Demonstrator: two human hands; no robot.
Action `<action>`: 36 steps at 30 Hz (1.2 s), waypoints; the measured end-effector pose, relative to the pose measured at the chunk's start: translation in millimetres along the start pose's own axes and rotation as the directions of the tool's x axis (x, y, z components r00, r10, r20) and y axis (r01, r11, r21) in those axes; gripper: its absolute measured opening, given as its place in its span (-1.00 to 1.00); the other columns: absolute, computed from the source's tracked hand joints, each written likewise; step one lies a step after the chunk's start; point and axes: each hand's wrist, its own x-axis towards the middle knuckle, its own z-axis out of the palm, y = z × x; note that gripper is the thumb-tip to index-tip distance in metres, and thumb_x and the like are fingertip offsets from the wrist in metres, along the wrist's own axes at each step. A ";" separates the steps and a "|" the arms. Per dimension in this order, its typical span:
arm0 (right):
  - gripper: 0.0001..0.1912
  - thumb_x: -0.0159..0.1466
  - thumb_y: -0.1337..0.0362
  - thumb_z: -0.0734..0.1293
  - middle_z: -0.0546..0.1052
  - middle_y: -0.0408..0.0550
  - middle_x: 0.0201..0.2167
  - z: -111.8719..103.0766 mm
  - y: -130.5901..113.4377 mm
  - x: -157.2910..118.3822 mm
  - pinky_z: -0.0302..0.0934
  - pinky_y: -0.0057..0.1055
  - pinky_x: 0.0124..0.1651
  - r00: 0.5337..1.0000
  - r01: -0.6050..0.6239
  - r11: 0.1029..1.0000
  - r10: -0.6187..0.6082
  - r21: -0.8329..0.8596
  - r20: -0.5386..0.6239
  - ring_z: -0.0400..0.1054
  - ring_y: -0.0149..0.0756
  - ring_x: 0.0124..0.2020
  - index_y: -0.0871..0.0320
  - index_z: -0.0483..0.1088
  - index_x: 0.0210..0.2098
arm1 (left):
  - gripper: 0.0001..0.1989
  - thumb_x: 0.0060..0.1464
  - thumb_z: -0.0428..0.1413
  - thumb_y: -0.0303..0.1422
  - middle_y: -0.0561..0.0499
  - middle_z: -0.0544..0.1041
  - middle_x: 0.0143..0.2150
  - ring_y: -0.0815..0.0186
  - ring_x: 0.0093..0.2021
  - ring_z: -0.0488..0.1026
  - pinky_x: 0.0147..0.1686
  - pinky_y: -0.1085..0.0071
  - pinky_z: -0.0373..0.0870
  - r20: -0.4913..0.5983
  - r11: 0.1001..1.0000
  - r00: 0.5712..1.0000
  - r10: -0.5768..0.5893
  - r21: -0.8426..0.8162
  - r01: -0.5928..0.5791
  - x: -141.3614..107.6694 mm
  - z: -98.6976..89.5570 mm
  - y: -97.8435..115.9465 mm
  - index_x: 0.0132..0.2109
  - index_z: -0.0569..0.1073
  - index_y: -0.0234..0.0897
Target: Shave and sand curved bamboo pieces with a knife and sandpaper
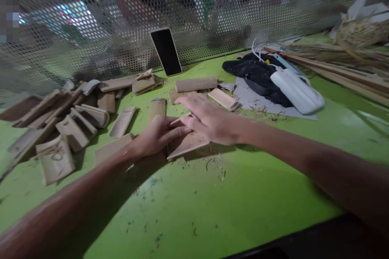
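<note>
A split bamboo piece [190, 145] with a hollow inner face lies tilted on the green table between my hands. My left hand [156, 132] is closed on its left side, thumb pointing toward the middle. Over the piece's far part lies my right hand [211, 121], its thumb bent down toward the inner face and its fingers reaching left. Whatever is between those right fingers is hidden. Just behind the hands are a short bamboo length [158, 108], a longer round one [196, 84] and a hollow split piece [224, 99].
Several cut bamboo pieces [65, 129] are heaped at left. A phone [166, 52] leans on the perforated metal screen [121, 40]. At right are black cloth [252, 75], a white power bank [298, 89], paper [299, 114] and long strips [340, 75]. Shavings [221, 175] dot the green table [231, 206].
</note>
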 end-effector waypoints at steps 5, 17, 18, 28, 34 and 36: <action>-0.47 0.48 0.07 0.06 0.38 0.22 0.21 1.2 -1.9 0.5 0.11 0.22 0.30 0.999 -0.032 0.999 0.032 0.005 0.028 0.15 0.16 0.30 0.19 0.28 0.30 | -0.63 0.26 0.14 -0.16 0.11 0.41 -0.55 0.48 -0.56 0.25 -0.57 0.56 0.22 0.026 0.999 0.999 -0.020 0.031 0.020 0.0 0.1 1.1 -0.40 0.49 -0.35; -0.54 0.49 0.07 0.08 0.43 0.17 0.02 0.2 -4.0 0.4 0.13 0.12 0.24 0.997 0.044 0.999 -0.045 0.011 0.061 0.23 0.04 0.13 0.20 0.40 0.14 | -0.63 0.25 0.13 -0.12 0.00 0.56 -0.43 0.42 -0.49 0.36 -0.54 0.55 0.30 0.009 0.999 0.999 0.043 0.022 -0.043 0.1 1.2 1.3 -0.33 0.55 -0.37; -0.55 0.49 0.08 0.07 0.43 0.16 0.02 0.3 -3.5 0.5 0.14 0.12 0.23 0.997 0.042 0.999 -0.043 0.016 0.058 0.23 0.04 0.12 0.19 0.40 0.13 | -0.64 0.26 0.13 -0.12 0.00 0.57 -0.42 0.42 -0.48 0.37 -0.52 0.55 0.31 0.015 0.999 0.999 0.029 0.028 -0.029 0.0 1.1 1.5 -0.29 0.56 -0.37; -0.61 0.48 0.12 0.08 0.39 0.10 0.01 6.2 1.2 0.0 0.24 0.01 0.13 0.998 0.054 0.996 -0.056 -0.068 -0.034 0.25 -0.01 0.08 0.11 0.36 0.14 | -0.64 0.26 0.14 -0.12 0.07 0.48 -0.51 0.46 -0.55 0.28 -0.57 0.56 0.25 0.054 1.000 0.998 -0.012 0.030 0.010 0.5 0.6 0.4 -0.31 0.55 -0.37; -0.58 0.47 0.09 0.08 0.40 0.16 -0.01 6.1 2.1 0.1 0.19 0.07 0.16 0.996 0.094 0.992 -0.093 -0.079 0.014 0.23 0.00 0.06 0.22 0.39 0.06 | -0.65 0.24 0.15 -0.13 0.05 0.49 -0.48 0.42 -0.49 0.36 -0.51 0.54 0.32 0.021 0.998 0.999 0.027 0.048 -0.028 0.6 1.2 0.4 -0.32 0.54 -0.36; -0.58 0.48 0.10 0.05 0.42 0.15 -0.03 4.9 3.6 -0.2 0.21 0.05 0.13 0.999 0.052 0.998 -0.052 -0.025 0.014 0.24 0.00 0.04 0.21 0.40 0.04 | -0.67 0.25 0.15 -0.16 0.08 0.45 -0.52 0.45 -0.53 0.31 -0.54 0.56 0.28 0.048 0.998 0.999 -0.016 0.055 0.013 0.4 1.2 1.0 -0.32 0.55 -0.36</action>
